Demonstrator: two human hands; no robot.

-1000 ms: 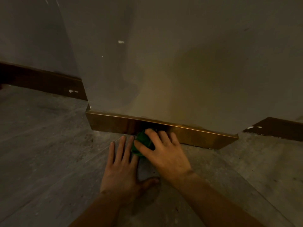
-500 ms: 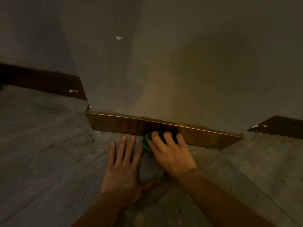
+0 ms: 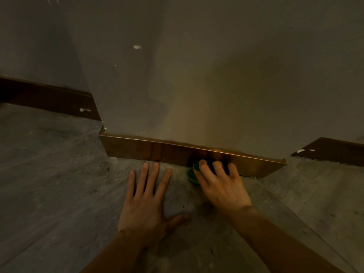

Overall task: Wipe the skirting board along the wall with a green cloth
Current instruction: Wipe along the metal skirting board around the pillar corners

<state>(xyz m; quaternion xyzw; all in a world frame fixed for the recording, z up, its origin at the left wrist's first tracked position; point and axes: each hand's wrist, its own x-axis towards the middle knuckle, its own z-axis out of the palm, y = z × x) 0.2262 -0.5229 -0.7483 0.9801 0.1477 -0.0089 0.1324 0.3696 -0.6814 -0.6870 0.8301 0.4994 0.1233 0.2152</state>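
A shiny copper-coloured skirting board runs along the foot of a projecting grey wall section. My right hand presses a bunched green cloth against the board's lower face, right of its middle; the fingers cover most of the cloth. My left hand lies flat on the grey floor just left of the cloth, fingers spread and pointing at the board, holding nothing.
Darker skirting with a white paint spot continues on the recessed wall at left, and another dark piece at right. The grey wall rises straight above the board. Mottled grey floor tiles extend on both sides.
My right hand has slid the green cloth to the right along the skirting board. My left hand has stayed planted on the floor.
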